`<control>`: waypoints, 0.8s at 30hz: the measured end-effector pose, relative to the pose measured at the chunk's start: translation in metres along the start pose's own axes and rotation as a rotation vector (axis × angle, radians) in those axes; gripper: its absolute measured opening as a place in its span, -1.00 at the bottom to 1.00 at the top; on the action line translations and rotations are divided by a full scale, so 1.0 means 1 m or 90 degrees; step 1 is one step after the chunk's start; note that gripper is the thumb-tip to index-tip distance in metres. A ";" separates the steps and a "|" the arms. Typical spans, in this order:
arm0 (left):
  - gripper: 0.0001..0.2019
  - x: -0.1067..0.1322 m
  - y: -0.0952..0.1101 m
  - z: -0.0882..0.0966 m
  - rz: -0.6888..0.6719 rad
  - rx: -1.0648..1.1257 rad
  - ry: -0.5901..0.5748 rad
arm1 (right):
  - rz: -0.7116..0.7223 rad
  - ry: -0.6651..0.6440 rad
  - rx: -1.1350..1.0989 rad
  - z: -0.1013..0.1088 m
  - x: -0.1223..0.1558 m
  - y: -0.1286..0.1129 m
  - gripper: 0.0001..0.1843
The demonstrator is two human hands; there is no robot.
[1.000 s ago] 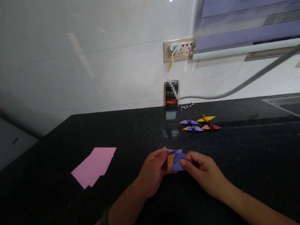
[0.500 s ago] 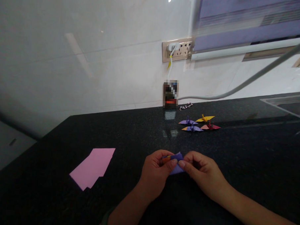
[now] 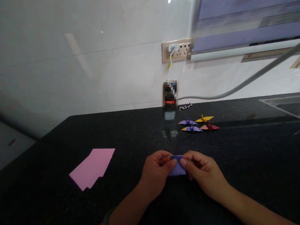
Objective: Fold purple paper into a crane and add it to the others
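A small folded sheet of purple origami paper [image 3: 177, 169] with an orange-yellow patch at its upper left is held between my two hands, just above the dark countertop. My left hand [image 3: 155, 174] pinches its left side, thumb on the near face and fingers behind. At the upper right corner, my right hand [image 3: 203, 171] pinches the paper between thumb and forefinger. Both thumbs lie close together near the top edge. The fingers behind the paper are partly hidden.
Folded paper cranes, purple [image 3: 192, 128], yellow [image 3: 204, 119] and red-pink [image 3: 210, 126], stand on the dark countertop [image 3: 129, 134] beyond my hands. Pink paper sheets [image 3: 93, 168] lie at the left. A pixelated box [image 3: 170, 94] leans by the wall below a socket [image 3: 177, 50]; a grey hose [image 3: 240, 85] runs rightward.
The purple paper's raised top flap has come down, and more of its flat face shows between my thumbs. My right hand has shifted slightly, still pinching the corner.
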State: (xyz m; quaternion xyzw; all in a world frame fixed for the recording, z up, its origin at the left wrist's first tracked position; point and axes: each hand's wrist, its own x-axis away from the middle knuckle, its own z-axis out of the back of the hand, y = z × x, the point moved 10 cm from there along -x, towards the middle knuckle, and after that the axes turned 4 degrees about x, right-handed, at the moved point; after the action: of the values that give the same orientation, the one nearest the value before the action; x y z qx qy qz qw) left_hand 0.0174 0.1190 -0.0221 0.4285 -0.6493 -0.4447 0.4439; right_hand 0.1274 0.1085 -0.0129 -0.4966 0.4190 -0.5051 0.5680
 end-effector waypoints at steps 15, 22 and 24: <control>-0.87 0.001 0.002 -0.002 -0.016 -0.009 -0.019 | -0.012 -0.006 0.007 0.000 -0.001 0.003 -0.71; -0.87 0.001 0.002 -0.003 -0.019 -0.011 -0.023 | -0.005 -0.003 0.019 0.001 -0.001 0.002 -0.71; -0.86 0.000 0.001 -0.002 -0.018 -0.009 -0.022 | -0.006 -0.003 0.018 0.001 -0.001 0.002 -0.71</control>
State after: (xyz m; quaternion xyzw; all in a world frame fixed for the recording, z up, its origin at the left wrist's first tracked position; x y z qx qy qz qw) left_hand 0.0194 0.1187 -0.0203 0.4270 -0.6471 -0.4631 0.4295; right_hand 0.1284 0.1093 -0.0148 -0.4919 0.4082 -0.5126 0.5733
